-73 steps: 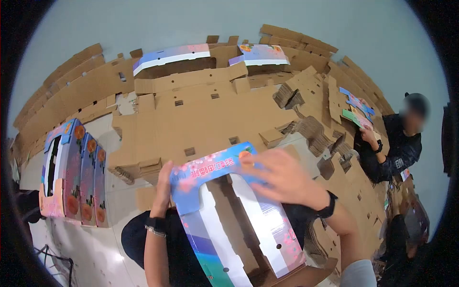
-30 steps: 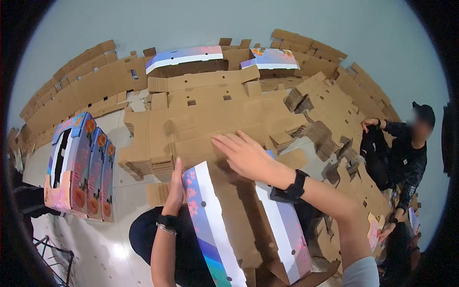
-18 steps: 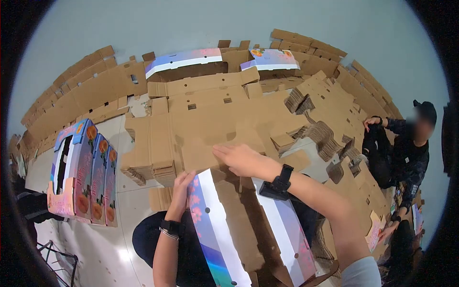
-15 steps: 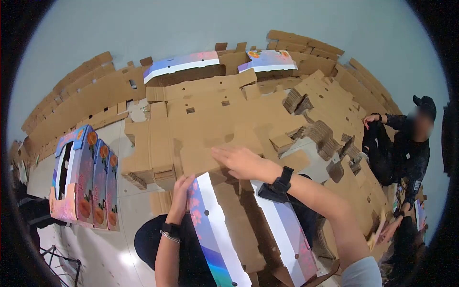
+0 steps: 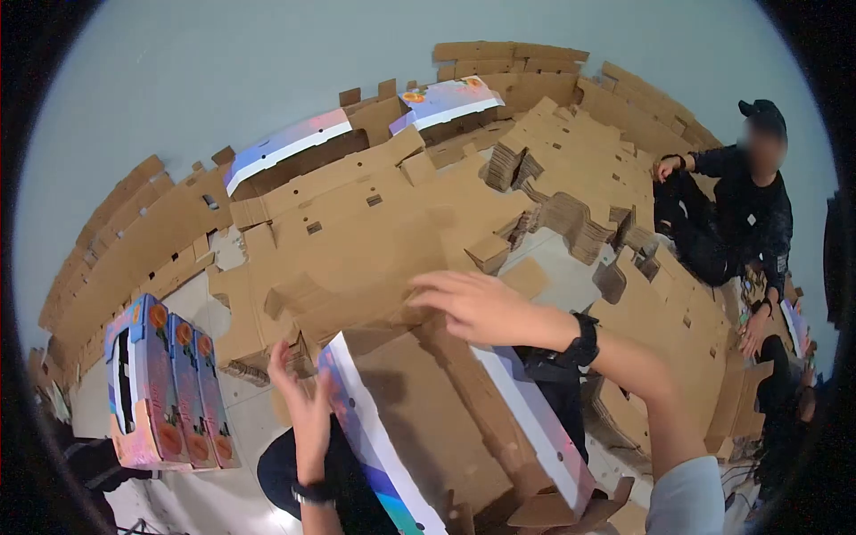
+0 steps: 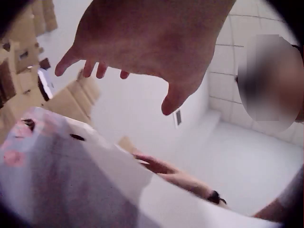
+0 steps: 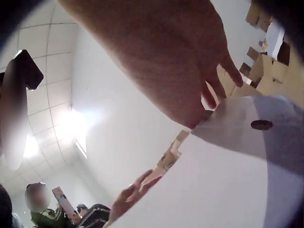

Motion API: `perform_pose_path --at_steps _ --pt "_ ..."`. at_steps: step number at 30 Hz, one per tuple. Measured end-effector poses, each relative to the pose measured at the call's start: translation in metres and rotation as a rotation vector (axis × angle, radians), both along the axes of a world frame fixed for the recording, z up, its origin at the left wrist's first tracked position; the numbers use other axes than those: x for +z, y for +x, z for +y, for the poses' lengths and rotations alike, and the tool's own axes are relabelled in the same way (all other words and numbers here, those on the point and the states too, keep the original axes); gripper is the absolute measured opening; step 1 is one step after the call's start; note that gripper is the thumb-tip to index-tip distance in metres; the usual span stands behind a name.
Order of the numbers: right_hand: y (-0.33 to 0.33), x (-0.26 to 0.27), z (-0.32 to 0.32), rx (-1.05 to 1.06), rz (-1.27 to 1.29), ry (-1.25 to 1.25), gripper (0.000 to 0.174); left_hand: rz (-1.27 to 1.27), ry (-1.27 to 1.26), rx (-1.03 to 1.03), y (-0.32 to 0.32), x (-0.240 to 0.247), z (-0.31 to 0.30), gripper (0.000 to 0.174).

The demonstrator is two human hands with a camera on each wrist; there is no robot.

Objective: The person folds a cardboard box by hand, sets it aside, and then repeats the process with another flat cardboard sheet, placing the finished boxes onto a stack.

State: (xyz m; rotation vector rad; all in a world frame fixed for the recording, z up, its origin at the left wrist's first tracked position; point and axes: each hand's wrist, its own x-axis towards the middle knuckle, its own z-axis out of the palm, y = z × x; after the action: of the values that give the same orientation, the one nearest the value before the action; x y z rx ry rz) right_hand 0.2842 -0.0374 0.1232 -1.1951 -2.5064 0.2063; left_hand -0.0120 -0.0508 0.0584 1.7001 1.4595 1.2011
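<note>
Flattened cardboard sprawls across the middle of the frame. At lower centre, an open-topped carton slants from its far end toward the lower right — its long axis stretching away below both hands' fingers. A seated person in dark clothing occupies the right, opposite upright printed boxes at lower left. The right hand, the nearer, reaches over the far end, fingers loosely extended; contact cannot be told. The left hand is raised beside the far left corner — fingers spread wide, holding nothing.
</note>
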Motion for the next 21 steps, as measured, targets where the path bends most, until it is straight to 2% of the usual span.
perform_pose_path --at_steps 2,3,4,6,8,10,11,12,13,14,16,17,18,20,21 --pt "0.01 0.013 -0.006 -0.169 0.125 -0.227 0.051 0.046 -0.003 -0.065 0.01 0.037 -0.035 0.07" --pt "0.022 0.006 -0.007 -0.184 0.151 -0.11 0.056 0.147 0.074 -0.135 0.019 0.056 -0.055 0.065" --pt "0.035 0.005 -0.011 -0.191 0.151 -0.117 0.056 0.246 0.157 -0.204 0.022 0.07 -0.067 0.061" --pt "0.064 0.003 -0.023 -0.333 0.376 -0.181 0.055 0.314 0.123 -0.239 0.017 0.081 -0.086 0.061" --pt "0.103 -0.015 -0.033 -0.383 0.511 -0.321 0.051 0.392 0.092 -0.27 0.003 0.074 -0.102 0.064" --pt "0.138 -0.026 -0.051 -0.441 0.574 -0.637 0.047 0.014 -0.332 -0.211 -0.025 0.059 -0.115 0.079" --pt "0.148 -0.026 -0.061 -0.442 0.579 -0.636 0.047 -0.084 -0.421 -0.147 -0.037 0.055 -0.124 0.079" --pt "0.156 -0.027 -0.074 -0.474 0.502 -0.754 0.048 -0.182 -0.509 -0.083 -0.039 0.061 -0.13 0.078" --pt "0.161 -0.03 -0.087 -0.505 0.421 -0.872 0.05 -0.21 -0.557 -0.074 -0.039 0.067 -0.14 0.073" --pt "0.164 -0.034 -0.099 -0.506 0.426 -0.875 0.05 -0.204 -0.559 -0.075 -0.038 0.07 -0.145 0.073" --pt "0.166 -0.044 -0.118 -0.446 0.458 -0.92 0.055 0.236 -0.222 -0.29 -0.034 0.074 -0.154 0.067" --pt "0.159 -0.033 -0.125 -0.437 0.483 -0.916 0.054 0.293 -0.143 -0.322 -0.02 0.086 -0.158 0.065" --pt "0.159 -0.034 -0.128 -0.433 0.481 -0.906 0.054 0.362 -0.043 -0.355 -0.011 0.084 -0.156 0.055" --pt "0.16 -0.037 -0.137 -0.443 0.594 -0.936 0.053 0.565 -0.228 -0.392 0.01 0.1 -0.158 0.039" --pt "0.165 -0.039 -0.138 -0.446 0.6 -0.937 0.053 0.57 -0.051 -0.328 0.02 0.096 -0.157 0.023"
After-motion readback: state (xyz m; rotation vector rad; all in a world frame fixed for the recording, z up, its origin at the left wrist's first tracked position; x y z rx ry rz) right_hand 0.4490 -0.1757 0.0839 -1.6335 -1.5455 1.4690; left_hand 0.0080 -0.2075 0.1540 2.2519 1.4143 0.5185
